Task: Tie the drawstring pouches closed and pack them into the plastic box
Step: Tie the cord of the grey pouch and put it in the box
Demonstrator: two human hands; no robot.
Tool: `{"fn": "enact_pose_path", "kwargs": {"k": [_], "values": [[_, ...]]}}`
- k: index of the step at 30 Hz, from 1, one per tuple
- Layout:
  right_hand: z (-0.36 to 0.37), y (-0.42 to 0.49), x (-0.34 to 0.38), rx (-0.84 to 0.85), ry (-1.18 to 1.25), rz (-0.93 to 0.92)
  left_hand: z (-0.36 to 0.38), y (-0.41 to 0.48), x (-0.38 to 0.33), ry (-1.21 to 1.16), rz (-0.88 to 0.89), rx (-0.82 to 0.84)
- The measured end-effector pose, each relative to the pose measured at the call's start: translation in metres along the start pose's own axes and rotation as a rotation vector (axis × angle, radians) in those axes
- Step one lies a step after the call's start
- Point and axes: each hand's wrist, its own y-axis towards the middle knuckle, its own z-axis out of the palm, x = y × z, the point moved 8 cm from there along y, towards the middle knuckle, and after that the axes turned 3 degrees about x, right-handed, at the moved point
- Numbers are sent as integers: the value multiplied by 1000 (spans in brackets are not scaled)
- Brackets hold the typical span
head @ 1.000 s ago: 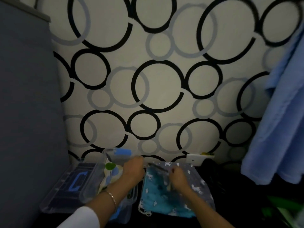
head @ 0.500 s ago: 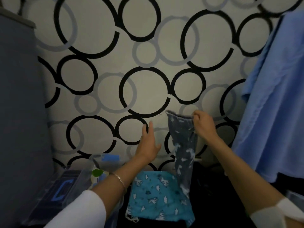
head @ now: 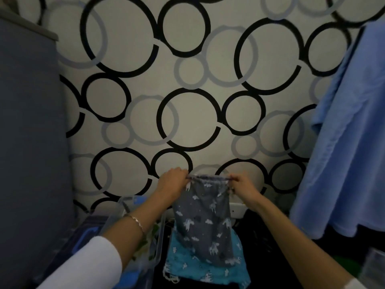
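Observation:
A grey drawstring pouch point(head: 205, 224) with white animal prints hangs upright in front of me. My left hand point(head: 171, 183) pinches its top left corner and my right hand point(head: 241, 185) pinches its top right corner, stretching the top hem flat between them. Under it a turquoise pouch point(head: 205, 270) with white prints lies flat on the dark surface. The clear plastic box point(head: 158, 232) stands at lower left beneath my left forearm, with pale patterned cloth inside it.
The box's lid with a blue latch point(head: 87, 234) lies left of the box. A grey panel point(head: 31, 142) rises on the left. Light blue cloth point(head: 350, 142) hangs at right. A circle-patterned wall point(head: 187, 80) stands close behind.
The grey pouch was lifted off the turquoise one by my right hand. My left hand, open half a second ago, has now taken hold of the pouch's other top corner.

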Motion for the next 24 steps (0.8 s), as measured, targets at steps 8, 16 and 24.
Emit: {"fn": "enact_pose_path", "kwargs": {"k": [8,16,24], "values": [[21,-29,-39,212,-495,-82,29,-30,21,191,88,50],[5,-24,-71,214,-1000,-70,22,-34,17,-197,154,188],[-68,-34,-122,51,-972,132,17,-39,96,-677,-36,267]]}}
